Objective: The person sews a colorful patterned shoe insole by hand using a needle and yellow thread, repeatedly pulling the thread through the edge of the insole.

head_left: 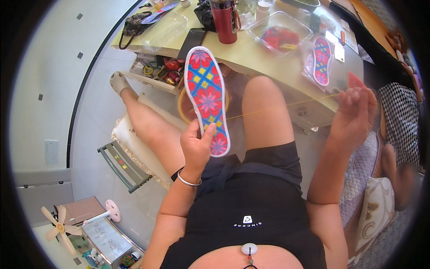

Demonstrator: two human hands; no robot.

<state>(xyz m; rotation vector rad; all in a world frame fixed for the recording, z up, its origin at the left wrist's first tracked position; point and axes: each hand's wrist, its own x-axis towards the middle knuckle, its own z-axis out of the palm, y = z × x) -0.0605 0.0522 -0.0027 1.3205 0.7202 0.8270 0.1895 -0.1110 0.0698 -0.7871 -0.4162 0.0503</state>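
Note:
My left hand (197,144) grips an embroidered insole (207,96) near its lower end, thumb on its face. The insole has a white edge and red and pink flowers with blue and yellow crossing bands. A taut yellow thread (277,107) runs from its right edge across my lap to my right hand (356,110). Raised at the right, near the table's edge, that hand is closed on the thread; whether a needle is in its fingers I cannot make out. A small red piece (355,80) shows just above those fingers.
On the pale table (251,58) lie a second insole (321,60) in clear wrapping, a clear box (281,38) of red and yellow thread, a red tumbler (224,22) and a dark phone (192,43). An open drawer (152,74) juts out below. A small stool (124,166) stands at left.

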